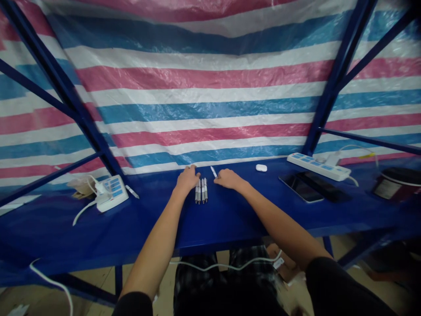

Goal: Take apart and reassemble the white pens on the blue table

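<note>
Head view: on the blue table [230, 219], four grey-and-white pens [201, 192] in a close row, dark ends toward the near edge. At the row's far left corner, left hand [188, 178], fingers curled, thumb beside the pens; impossible to tell whether gripping anything. To the row's right, right hand [228, 179], apparently closed in a pinch on the near end of a white pen [213, 171]. Best to pinch lightly, clear of the row, and steady the pens against rolling. Beyond, a striped sheet [213, 109].

Head view | faces forward, down | near, above blue table [226, 224] (striped sheet [210, 96] beyond)
</note>
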Demonstrator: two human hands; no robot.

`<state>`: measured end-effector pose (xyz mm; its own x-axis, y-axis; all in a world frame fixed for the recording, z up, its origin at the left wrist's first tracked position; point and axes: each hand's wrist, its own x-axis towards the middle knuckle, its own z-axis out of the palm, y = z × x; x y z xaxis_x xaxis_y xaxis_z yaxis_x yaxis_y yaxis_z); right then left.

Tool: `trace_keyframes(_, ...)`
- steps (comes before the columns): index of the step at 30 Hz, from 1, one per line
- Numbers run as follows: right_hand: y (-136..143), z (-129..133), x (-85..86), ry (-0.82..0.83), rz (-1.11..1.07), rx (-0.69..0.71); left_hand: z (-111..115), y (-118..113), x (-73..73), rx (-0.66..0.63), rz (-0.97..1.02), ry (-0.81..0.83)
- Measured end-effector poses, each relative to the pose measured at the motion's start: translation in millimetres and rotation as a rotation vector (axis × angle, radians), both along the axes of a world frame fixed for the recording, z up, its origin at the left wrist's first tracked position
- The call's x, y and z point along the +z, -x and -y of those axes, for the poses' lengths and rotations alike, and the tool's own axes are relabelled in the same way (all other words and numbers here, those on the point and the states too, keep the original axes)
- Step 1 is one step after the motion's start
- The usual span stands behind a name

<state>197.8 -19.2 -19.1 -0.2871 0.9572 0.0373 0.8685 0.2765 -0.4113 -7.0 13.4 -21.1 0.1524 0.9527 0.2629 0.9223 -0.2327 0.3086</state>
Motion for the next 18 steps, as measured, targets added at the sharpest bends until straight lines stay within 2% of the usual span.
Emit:
trace_keyframes(3, -21.4, -1.0, 5.1, -0.010, -0.149, 0.166, 8.1, -6.5, 6.7, -0.305, -0.069, -0.332)
trace_keyframes(4, -25.4, -1.2, 5.9, -0.024, -0.192, 0.199, 10.3, -9.6, 8.6, -0.402, -0.087, -0.388)
trace_keyframes(6, -29.6, -2.2, 6.3, -0.068, -0.285, 0.237, 13.1, -15.3, 11.5, -0.514, -0.113, -0.420)
trace_keyframes(8, -30.8, -4.0, 5.5, -0.111, -0.375, 0.258, 13.9, -18.7, 13.3, -0.555, -0.114, -0.370)
trace_keyframes(12, -31.4, -9.1, 2.4, -0.118, -0.534, 0.270, 13.3, -17.0, 14.5, -0.539, -0.033, -0.270)
trace_keyframes(14, -31.3, -11.5, 0.6, -0.055, -0.589, 0.268, 13.5, -15.7, 14.1, -0.532, -0.002, -0.261)
trace_keyframes(18, -29.6, -15.0, -4.2, 0.145, -0.629, 0.280, 15.1, -17.8, 12.0, -0.599, 0.032, -0.275)
